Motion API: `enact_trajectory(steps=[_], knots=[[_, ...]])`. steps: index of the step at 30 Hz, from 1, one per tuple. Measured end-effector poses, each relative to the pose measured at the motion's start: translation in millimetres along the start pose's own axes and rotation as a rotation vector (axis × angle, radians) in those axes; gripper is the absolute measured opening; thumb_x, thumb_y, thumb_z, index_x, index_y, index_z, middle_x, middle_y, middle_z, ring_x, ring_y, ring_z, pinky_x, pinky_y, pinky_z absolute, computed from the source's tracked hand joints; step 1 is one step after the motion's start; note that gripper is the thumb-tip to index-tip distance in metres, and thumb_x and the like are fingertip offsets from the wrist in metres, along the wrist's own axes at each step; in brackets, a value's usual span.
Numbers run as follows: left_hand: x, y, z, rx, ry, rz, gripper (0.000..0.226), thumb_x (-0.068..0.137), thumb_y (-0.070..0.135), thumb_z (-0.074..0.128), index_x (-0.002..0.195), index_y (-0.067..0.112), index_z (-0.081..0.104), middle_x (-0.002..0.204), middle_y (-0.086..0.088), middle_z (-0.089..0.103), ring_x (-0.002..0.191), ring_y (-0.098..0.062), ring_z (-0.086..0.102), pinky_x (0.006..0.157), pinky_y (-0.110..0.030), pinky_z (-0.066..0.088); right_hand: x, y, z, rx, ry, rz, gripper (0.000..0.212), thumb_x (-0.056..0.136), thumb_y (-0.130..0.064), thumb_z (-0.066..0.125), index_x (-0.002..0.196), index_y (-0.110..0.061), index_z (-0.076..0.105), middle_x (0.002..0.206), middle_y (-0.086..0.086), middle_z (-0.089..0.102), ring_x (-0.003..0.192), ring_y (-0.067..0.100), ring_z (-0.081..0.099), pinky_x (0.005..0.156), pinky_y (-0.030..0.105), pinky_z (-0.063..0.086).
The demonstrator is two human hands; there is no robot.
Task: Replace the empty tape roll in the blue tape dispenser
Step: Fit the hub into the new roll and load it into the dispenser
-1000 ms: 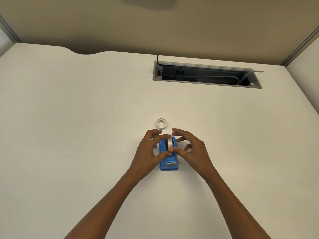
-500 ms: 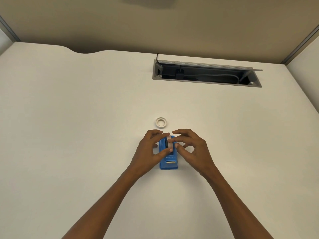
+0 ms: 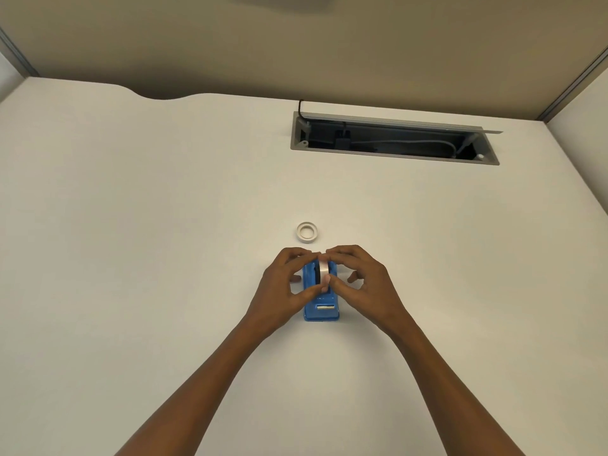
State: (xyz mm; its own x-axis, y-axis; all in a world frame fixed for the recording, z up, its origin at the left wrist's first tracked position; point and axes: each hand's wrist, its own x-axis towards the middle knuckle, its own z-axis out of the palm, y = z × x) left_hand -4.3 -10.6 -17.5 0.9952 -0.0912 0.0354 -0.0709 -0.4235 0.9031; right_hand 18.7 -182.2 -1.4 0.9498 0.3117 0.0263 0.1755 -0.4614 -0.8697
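Left forearm: bare, reaching up from the lower left, angled toward the middle.
Left hand (image 3: 281, 287): fingers curled, thumb and fingertips pinched inward, thumb tip meeting the right thumb.
Right forearm: bare, reaching up from the lower right, angled toward the middle.
Right hand (image 3: 363, 286): fingers bent, index arched over the top, thumb pressed inward, lower fingers loosely curled.
Both hands: close together, fingertips nearly meeting, palms facing each other.

Blue plastic tape dispenser (image 3: 321, 302) on white desk (image 3: 131, 258). Clear tape roll (image 3: 323, 274) upright in its cradle, pinched by left hand (image 3: 285, 289) and right hand (image 3: 363, 284). Empty white ring core (image 3: 306, 231) just beyond dispenser, apart.
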Motion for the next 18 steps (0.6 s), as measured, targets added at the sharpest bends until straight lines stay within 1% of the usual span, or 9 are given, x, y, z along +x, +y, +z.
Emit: enact_trajectory(steps=[3,5,8,11,13,15,17,18], knots=[[-0.1,-0.4,0.3,-0.001,0.006,-0.004,0.05,0.075,0.028,0.072,0.12,0.034,0.049,0.116,0.007,0.05,0.1,-0.005,0.053,0.077,-0.008,0.048,2.0,-1.7,1.2,-0.001,0.005,0.018,0.032,0.079,-0.022,0.07,0.11,-0.022,0.066,0.114,-0.005,0.061,0.101,0.005,0.056,0.069,0.009,0.045],[-0.1,-0.4,0.2,-0.011,0.01,-0.01,0.053,0.075,0.028,0.072,0.119,0.039,0.045,0.115,0.011,0.048,0.101,-0.004,0.053,0.077,-0.002,0.046,4.1,-3.7,2.0,0.026,0.019,0.045,0.028,0.078,-0.019,0.071,0.106,-0.02,0.067,0.111,-0.005,0.062,0.097,0.003,0.057,0.067,0.007,0.045],[-0.3,0.9,0.4,-0.044,0.014,-0.014,0.057,0.074,0.028,0.073,0.118,0.046,0.041,0.116,0.014,0.048,0.104,-0.002,0.052,0.078,-0.002,0.045,6.7,-6.6,3.6,0.119,0.038,0.113,0.023,0.076,-0.011,0.07,0.098,-0.019,0.068,0.105,-0.005,0.065,0.095,0.001,0.057,0.065,0.009,0.045],[-0.9,1.9,0.0,-0.07,0.032,-0.011,0.061,0.073,0.03,0.073,0.113,0.057,0.036,0.115,0.028,0.046,0.105,0.009,0.049,0.079,0.0,0.043,9.2,-7.2,6.7,0.185,0.064,0.182,0.02,0.076,-0.007,0.068,0.095,-0.014,0.068,0.102,-0.001,0.066,0.093,0.006,0.059,0.066,0.011,0.046],[-1.0,2.1,0.1,-0.076,0.047,-0.008,0.059,0.072,0.031,0.074,0.111,0.056,0.037,0.115,0.032,0.043,0.106,0.013,0.047,0.08,-0.002,0.044,11.0,-7.5,9.3,0.225,0.084,0.217,0.016,0.078,-0.007,0.067,0.094,-0.011,0.067,0.101,0.002,0.068,0.094,0.011,0.06,0.072,0.015,0.047],[-0.8,1.9,1.0,-0.078,0.05,-0.017,0.056,0.072,0.028,0.075,0.109,0.049,0.04,0.114,0.031,0.045,0.105,0.009,0.05,0.08,-0.007,0.046,13.7,-7.7,11.2,0.274,0.105,0.248,0.01,0.08,-0.009,0.067,0.089,-0.011,0.067,0.1,0.005,0.069,0.095,0.016,0.061,0.077,0.021,0.048],[-0.8,2.4,1.7,-0.07,0.051,-0.019,0.05,0.073,0.026,0.075,0.106,0.044,0.042,0.11,0.026,0.048,0.102,0.004,0.053,0.082,-0.012,0.046,17.0,-8.3,12.4,0.301,0.115,0.278,0.004,0.081,-0.013,0.067,0.085,-0.013,0.067,0.098,0.007,0.069,0.095,0.019,0.062,0.076,0.02,0.046],[-0.8,2.5,1.4,-0.067,0.054,-0.01,0.047,0.073,0.028,0.074,0.104,0.046,0.043,0.108,0.025,0.049,0.102,0.004,0.053,0.082,-0.015,0.048,18.4,-8.5,13.0,0.308,0.119,0.294,0.004,0.08,-0.016,0.068,0.084,-0.013,0.068,0.097,0.008,0.07,0.095,0.019,0.062,0.075,0.019,0.045]])
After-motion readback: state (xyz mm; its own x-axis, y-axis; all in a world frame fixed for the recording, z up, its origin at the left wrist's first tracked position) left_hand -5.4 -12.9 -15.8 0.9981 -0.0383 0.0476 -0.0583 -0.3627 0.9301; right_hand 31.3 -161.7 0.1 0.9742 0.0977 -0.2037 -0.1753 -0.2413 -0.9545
